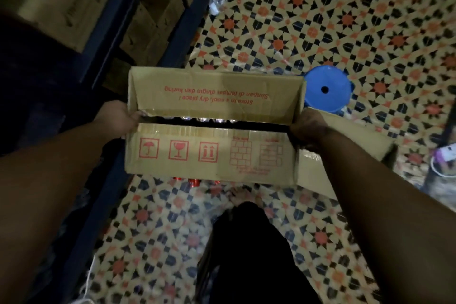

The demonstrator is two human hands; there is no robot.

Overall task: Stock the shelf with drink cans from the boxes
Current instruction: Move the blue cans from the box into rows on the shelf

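A brown cardboard box (209,153) with red handling symbols is held up in front of me above the patterned floor. Its two long top flaps stand slightly apart, and the silver tops of several drink cans (204,119) show through the gap. My left hand (118,117) grips the box's left end at the flap seam. My right hand (309,127) grips the right end, where a side flap (345,136) sticks out. Red cans (193,181) show just below the box's near edge. The dark blue shelf frame (108,39) stands at the left.
Brown cartons (158,12) fill the shelf at the upper left. A blue round stool (327,89) stands on the floor right behind the box. My foot (244,198) and dark clothing are below the box. Small items lie at the right edge (444,158).
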